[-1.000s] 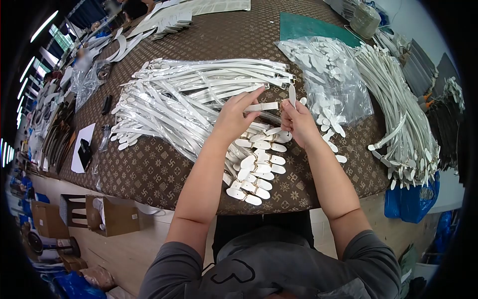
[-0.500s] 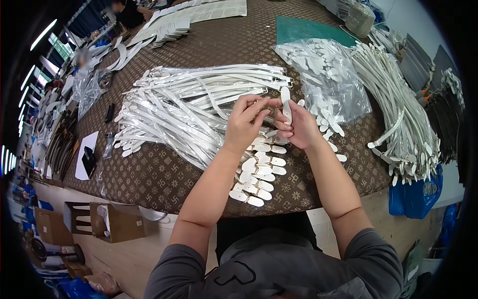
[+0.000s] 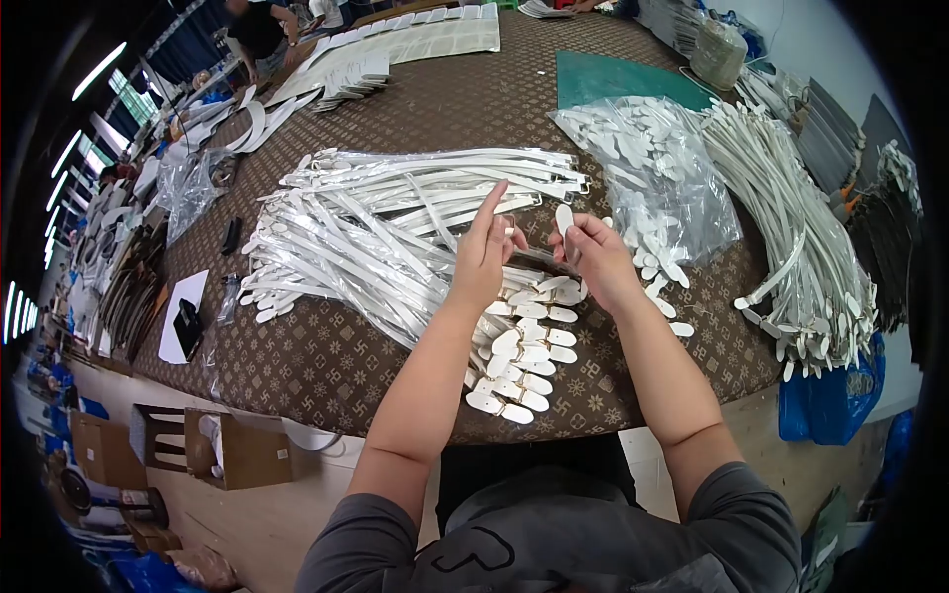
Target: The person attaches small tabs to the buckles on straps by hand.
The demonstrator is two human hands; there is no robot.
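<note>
My right hand [image 3: 599, 259] pinches a small white strap tab [image 3: 564, 219] with a rounded end, held upright between thumb and fingers. To its left, my left hand [image 3: 478, 259] has its index finger stretched up, while the other fingertips close around a small item I cannot make out. Both hands hover over a pile of white belts [image 3: 336, 247], partly wrapped in clear plastic. Below the hands, several white belt ends with gold-coloured buckles [image 3: 519, 361] fan out towards the table's front edge.
Right of my hands lies a clear plastic bag [image 3: 682, 188] of white tabs, with loose tabs [image 3: 647, 242] beside it. A long bundle of white straps [image 3: 791, 237] hangs over the right edge. A green mat [image 3: 613, 79], a phone [image 3: 187, 321] and a person [image 3: 259, 30] are farther off.
My hands have drawn apart, and my left index finger now points up. The white tab has sunk lower in my right hand's grip. The whole view has shifted slightly.
</note>
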